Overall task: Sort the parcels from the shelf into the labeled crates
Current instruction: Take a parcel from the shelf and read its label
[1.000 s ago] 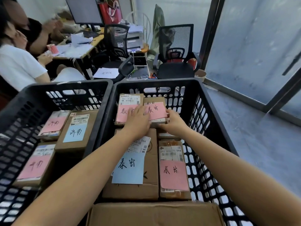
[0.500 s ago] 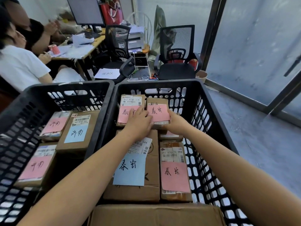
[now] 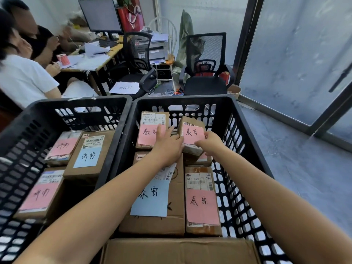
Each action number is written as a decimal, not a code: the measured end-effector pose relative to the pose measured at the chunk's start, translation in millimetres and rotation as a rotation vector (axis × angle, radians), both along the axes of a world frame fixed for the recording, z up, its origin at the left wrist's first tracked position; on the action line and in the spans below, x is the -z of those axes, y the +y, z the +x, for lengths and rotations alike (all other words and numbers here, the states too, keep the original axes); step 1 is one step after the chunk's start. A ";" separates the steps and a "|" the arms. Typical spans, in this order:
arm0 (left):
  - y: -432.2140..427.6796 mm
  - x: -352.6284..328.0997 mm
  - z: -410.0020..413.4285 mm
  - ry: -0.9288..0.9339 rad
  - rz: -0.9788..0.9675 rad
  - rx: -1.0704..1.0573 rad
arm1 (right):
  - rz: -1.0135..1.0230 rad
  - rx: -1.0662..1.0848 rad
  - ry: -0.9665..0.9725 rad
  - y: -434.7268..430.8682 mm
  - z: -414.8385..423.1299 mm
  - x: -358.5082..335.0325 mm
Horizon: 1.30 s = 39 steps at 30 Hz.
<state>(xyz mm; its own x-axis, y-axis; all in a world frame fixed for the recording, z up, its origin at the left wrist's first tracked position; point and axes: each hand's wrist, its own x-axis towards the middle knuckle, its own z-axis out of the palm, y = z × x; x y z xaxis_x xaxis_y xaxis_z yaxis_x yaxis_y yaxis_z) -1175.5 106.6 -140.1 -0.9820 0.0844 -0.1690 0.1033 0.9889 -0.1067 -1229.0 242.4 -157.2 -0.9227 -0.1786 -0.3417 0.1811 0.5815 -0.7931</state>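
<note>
Nearest, at the bottom edge of view: a plain carton, flush against the near wall of the right crate.

Item, near half of the right crate: a blue-labelled parcel on the left and a pink-labelled parcel just beside it on the right, both flat, long axes running near to far.

Item, left crate, alongside: three labelled parcels, untouched.

Item, far half of the right crate: both forearms reach in.
- Left hand: fingers nearly straight, lying over the far-left parcel, thumb side against the left edge of the small parcel. It presses rather than grips.
- Right hand: curled, pinching the small parcel's right edge.

Task item: the small parcel, pink label up, sits between the two hands, tilted and skewed. Its near end rests on a lower parcel, and its long axis points roughly at the far wall. Both hands are about equally close, though only the right has a hold.

Room, as judged: bare mesh shows between the small parcel and the right wall, and toward the far-right corner. Laying it flat probably means swinging it square to the far-left parcel, so the open side is to the right.
</note>
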 end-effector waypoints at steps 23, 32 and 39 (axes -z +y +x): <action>-2.0 9.6 -12.7 -0.021 0.145 0.036 | 0.203 0.012 0.106 3.3 -9.4 -3.6; -2.9 10.7 -11.8 -0.015 0.096 0.024 | 0.254 -0.110 0.085 -1.1 0.3 1.6; -7.7 -4.4 -2.8 -0.012 0.121 -0.002 | 0.414 -0.270 0.108 5.7 10.1 -19.7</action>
<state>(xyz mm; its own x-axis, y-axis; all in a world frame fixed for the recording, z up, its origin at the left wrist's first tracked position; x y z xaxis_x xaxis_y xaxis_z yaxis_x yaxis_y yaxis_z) -1178.4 98.9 -135.7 -0.9802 0.1030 -0.1692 0.1019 0.9947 0.0151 -1218.8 248.1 -137.5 -0.8962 -0.2855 -0.3396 -0.0893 0.8659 -0.4922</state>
